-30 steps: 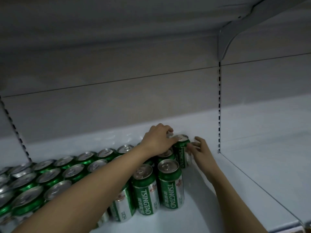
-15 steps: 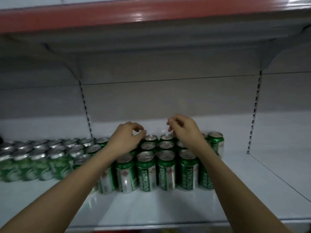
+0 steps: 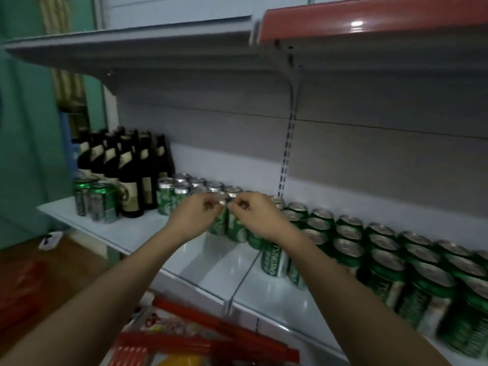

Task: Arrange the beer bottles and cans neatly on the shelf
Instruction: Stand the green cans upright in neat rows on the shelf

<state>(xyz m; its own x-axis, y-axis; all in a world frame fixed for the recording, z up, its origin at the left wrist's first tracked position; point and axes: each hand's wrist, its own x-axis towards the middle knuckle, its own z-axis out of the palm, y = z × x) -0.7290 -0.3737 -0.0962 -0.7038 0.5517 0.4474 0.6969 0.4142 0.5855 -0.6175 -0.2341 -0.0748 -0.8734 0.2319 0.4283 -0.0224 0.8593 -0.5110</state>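
Observation:
Green Tsingtao beer cans point(image 3: 348, 249) stand in several rows along the white shelf point(image 3: 219, 262), running from the middle to the far right. Dark brown beer bottles point(image 3: 129, 165) are grouped at the shelf's left end, with two more green cans point(image 3: 101, 204) in front of them. My left hand point(image 3: 195, 217) and my right hand point(image 3: 257, 215) hover side by side in front of the left end of the can rows. Their fingers are curled in, fingertips almost meeting over the can tops. Neither hand holds a can.
An upper shelf point(image 3: 158, 56) with a red front strip point(image 3: 369, 19) hangs overhead. A slotted metal upright point(image 3: 286, 159) runs down the back panel. Red packaged goods point(image 3: 198, 339) lie on the level below. The shelf front before the hands is bare.
The view has swung left, bringing the bottles into sight. Both hands came off the can tops and drew close together, fingers curled.

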